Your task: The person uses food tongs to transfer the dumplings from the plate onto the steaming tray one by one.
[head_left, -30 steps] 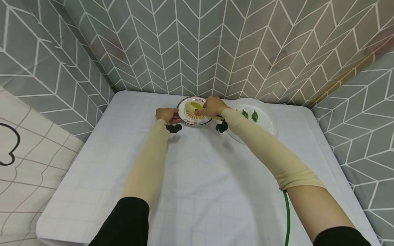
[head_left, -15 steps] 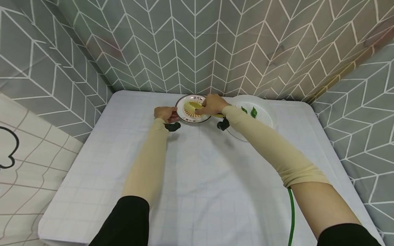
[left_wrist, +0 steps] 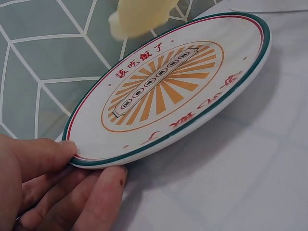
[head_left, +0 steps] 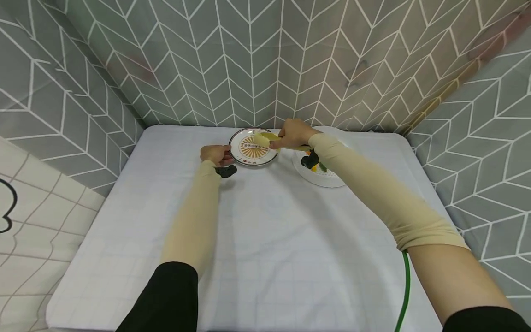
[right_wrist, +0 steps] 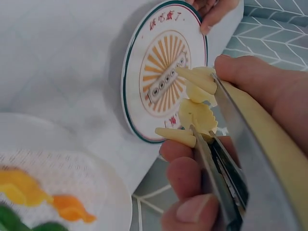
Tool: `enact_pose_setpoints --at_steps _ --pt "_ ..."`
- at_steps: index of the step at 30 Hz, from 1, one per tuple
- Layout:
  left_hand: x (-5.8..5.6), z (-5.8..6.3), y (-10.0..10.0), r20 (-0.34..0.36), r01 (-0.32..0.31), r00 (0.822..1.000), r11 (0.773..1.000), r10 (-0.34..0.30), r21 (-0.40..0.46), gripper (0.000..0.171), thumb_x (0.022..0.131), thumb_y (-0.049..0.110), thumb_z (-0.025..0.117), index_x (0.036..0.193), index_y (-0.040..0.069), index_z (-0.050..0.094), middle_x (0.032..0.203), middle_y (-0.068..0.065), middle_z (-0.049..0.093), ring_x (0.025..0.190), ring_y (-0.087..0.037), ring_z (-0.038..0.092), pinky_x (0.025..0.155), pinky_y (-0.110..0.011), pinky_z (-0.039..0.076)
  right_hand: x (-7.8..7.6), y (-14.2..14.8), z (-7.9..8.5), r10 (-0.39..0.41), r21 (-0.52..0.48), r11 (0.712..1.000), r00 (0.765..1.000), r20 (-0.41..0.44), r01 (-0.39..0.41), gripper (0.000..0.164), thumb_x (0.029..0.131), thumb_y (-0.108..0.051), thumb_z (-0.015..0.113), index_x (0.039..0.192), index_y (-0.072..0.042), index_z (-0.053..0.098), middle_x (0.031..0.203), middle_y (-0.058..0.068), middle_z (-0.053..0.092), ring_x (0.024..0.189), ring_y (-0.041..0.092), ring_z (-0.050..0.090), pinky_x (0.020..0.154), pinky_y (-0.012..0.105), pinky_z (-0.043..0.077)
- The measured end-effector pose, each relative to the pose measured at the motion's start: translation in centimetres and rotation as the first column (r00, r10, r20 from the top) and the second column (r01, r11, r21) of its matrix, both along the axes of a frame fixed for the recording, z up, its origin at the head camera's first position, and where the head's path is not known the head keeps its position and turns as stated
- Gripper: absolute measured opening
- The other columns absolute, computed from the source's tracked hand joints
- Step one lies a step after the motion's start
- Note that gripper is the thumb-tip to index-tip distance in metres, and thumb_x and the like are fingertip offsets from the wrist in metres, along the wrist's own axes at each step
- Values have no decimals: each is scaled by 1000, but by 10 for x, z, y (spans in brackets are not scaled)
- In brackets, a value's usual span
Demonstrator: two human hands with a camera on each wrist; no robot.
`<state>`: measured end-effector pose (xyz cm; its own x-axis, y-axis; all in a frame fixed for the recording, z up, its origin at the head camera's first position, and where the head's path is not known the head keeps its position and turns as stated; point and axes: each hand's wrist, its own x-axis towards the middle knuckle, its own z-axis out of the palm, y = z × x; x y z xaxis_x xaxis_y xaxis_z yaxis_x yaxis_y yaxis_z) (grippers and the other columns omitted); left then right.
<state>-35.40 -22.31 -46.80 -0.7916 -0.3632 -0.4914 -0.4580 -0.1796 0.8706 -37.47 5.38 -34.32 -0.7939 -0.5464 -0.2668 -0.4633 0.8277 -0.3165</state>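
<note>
My left hand (head_left: 215,153) pinches the left rim of a round white plate (left_wrist: 236,57) with a green edge and an orange sunburst print. The thumb lies on top of the rim and the fingers are beneath it. In my right hand (head_left: 295,133) is a pair of tongs (right_wrist: 250,144) with metal arms and pale yellow scalloped, pronged tips. Those tips (head_left: 262,139) stand apart over the plate's right side, with nothing plainly visible between them. Part of the tongs is hidden by the right hand in the head view.
Right of the plate lies a white perforated dish (head_left: 325,180), partly behind my right forearm. It holds a yellow piece (right_wrist: 21,185), an orange piece (right_wrist: 72,208) and green pieces (right_wrist: 14,219). A white cloth covers the table (head_left: 265,240); a patterned curtain (head_left: 232,60) hangs behind it.
My right hand and the tongs have moved right relative to the plate, uncovering more of its print. The right wrist now covers more of the perforated dish. The left hand stays at the rim.
</note>
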Motion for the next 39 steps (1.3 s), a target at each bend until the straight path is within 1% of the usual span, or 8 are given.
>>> enact_pose_setpoints --at_steps 6,14,17,20,27,33,36,39 --pt "-1 -6 1 16 0 1000 999 1 -33 36 100 11 74 133 -2 65 73 -1 67 61 -10 67 60 -20 66 7 23 13 -7 8 1000 1000 -1 7 50 98 -54 70 72 -13 61 60 -9 35 60 11 30 58 27 25" --pt "4 -12 4 23 -29 999 1000 30 -9 37 99 11 76 132 -2 65 70 -1 66 61 -10 67 60 -20 66 15 58 26 -29 11 1000 999 14 28 42 99 -50 70 82 -12 74 54 -10 30 52 7 28 53 25 23" --pt "4 -13 5 23 -31 999 999 31 -15 36 99 12 76 131 -1 66 70 -1 67 61 -9 67 61 -20 66 18 71 34 -39 35 999 999 15 39 40 100 -50 69 90 -13 79 56 -9 41 55 9 36 53 26 28" --pt "4 -12 5 22 -28 999 1000 28 -5 33 99 12 76 129 -1 66 70 0 67 61 -9 67 62 -21 66 22 82 44 -52 44 998 999 2 52 41 99 -50 69 82 -13 76 56 -9 40 55 10 35 52 25 25" --pt "4 -4 3 6 -22 1000 1000 22 20 18 99 9 75 113 2 66 64 0 66 57 -9 66 56 -21 65 30 100 59 -77 47 996 997 -11 77 40 99 -51 69 97 -14 84 60 -9 46 65 12 42 58 28 32" --pt "2 1 5 8 -7 1000 1000 7 24 14 99 10 75 109 4 66 64 0 67 56 -9 66 58 -21 65 37 113 61 -86 65 994 996 2 86 40 99 -51 69 95 -13 83 55 -10 35 56 9 31 54 26 24" --pt "1 1 4 10 -2 1000 1000 2 22 12 100 10 75 107 5 66 63 1 67 56 -8 66 59 -20 66 39 119 60 -107 67 992 994 18 106 43 99 -51 69 106 -11 84 58 -7 44 61 12 38 55 26 26" --pt "-1 1 2 16 -6 1000 1000 6 17 12 99 11 75 106 6 65 63 1 67 57 -8 67 61 -21 66 42 125 59 -125 73 990 992 23 123 50 99 -52 69 117 -8 82 78 1 68 78 18 52 61 26 38"
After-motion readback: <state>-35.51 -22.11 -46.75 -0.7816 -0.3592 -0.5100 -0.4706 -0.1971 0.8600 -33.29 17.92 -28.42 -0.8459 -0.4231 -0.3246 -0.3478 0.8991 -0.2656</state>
